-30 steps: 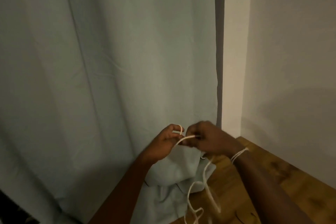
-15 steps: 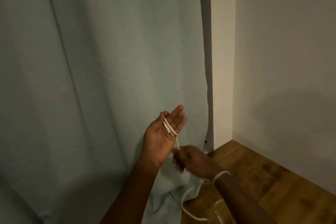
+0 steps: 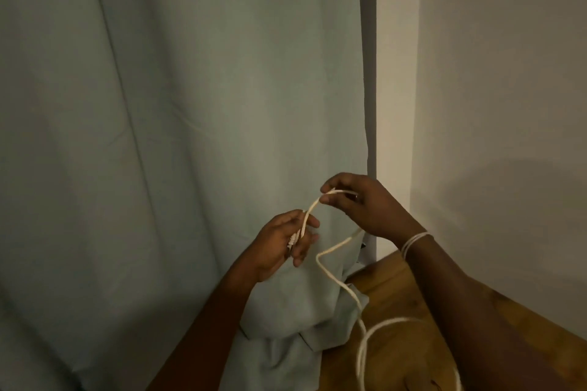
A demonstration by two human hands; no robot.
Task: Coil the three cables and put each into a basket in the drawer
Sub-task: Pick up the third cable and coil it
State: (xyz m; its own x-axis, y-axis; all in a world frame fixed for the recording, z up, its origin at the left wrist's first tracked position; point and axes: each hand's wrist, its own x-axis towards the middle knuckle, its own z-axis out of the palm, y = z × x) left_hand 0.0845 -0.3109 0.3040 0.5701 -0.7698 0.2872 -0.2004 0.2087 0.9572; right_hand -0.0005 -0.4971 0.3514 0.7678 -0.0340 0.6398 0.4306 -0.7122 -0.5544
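The person holds a white cable (image 3: 330, 251) in front of a pale green curtain (image 3: 190, 105). The left hand (image 3: 286, 240) has its grip closed around a few short turns of the cable, bunched against the fingers. From there the cable rises to the right hand (image 3: 359, 203), where thumb and forefinger pinch it together at the top of a small arch. Past the right hand the cable drops in a loose bend between the two forearms, crosses the bunched hem of the curtain, and trails in a wide loop over the wooden bench (image 3: 409, 327) near its left edge, running out of view at the bottom. A band of thin white strands (image 3: 413, 241) circles the right wrist. A plain wall (image 3: 492, 73) stands behind the bench on the right.
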